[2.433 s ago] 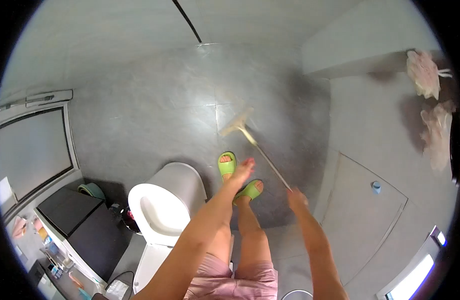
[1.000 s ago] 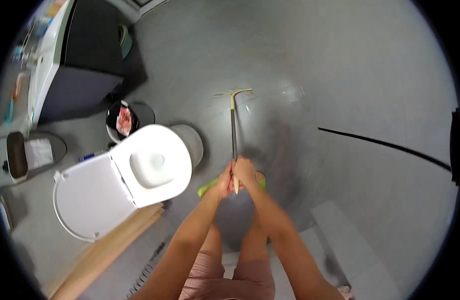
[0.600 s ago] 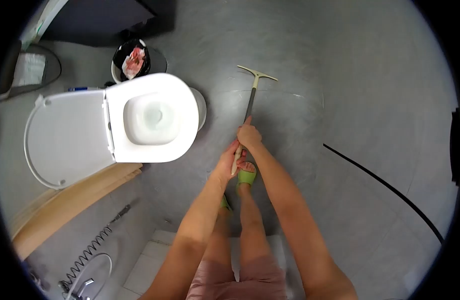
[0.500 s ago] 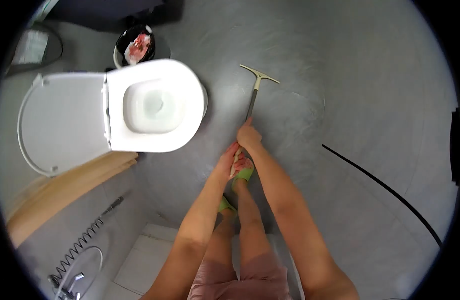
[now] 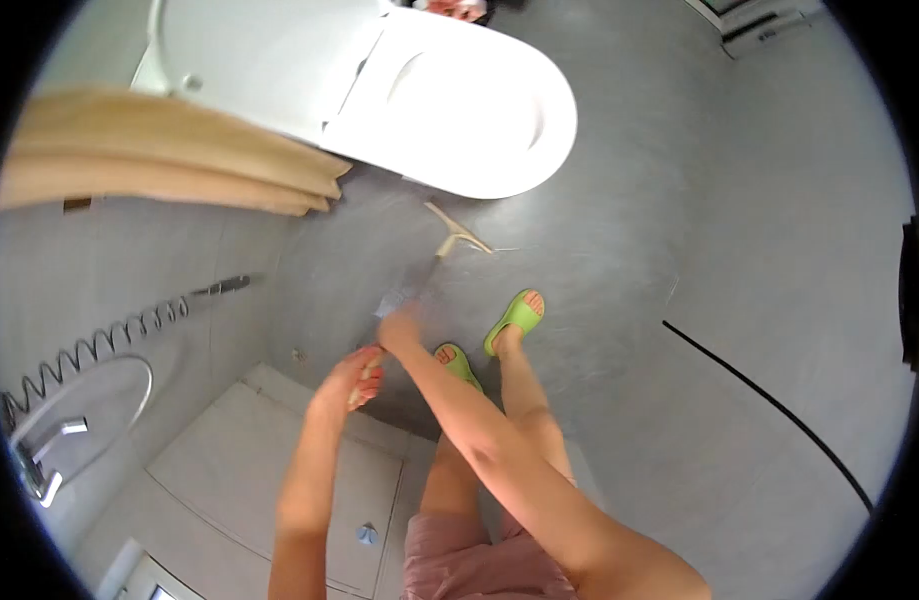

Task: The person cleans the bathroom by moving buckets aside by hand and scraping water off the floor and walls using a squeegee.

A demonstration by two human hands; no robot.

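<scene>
A floor squeegee (image 5: 455, 238) with a cream head and dark pole rests its blade on the grey floor, just below the toilet. My left hand (image 5: 354, 381) is closed around the pale top end of its handle. Lower on the pole, my right hand (image 5: 400, 325) is wrapped round it, somewhat blurred by motion. Beside that hand lies a pale, smeared patch (image 5: 393, 300) on the floor that I cannot make out. My feet, in green slippers (image 5: 520, 313), stand to the right of the pole.
A white toilet (image 5: 557, 110) with raised lid stands at the top, a bin's contents partly visible behind it. At left hang a tan curtain (image 5: 179, 150), a coiled hose (image 5: 109, 335) and a tap (image 5: 59, 435). A black strip (image 5: 759, 390) runs along the right.
My hands and the squeegee have swung to the left and closer to my body. The view has turned, so the toilet sits higher and further right. Both hands keep their hold.
</scene>
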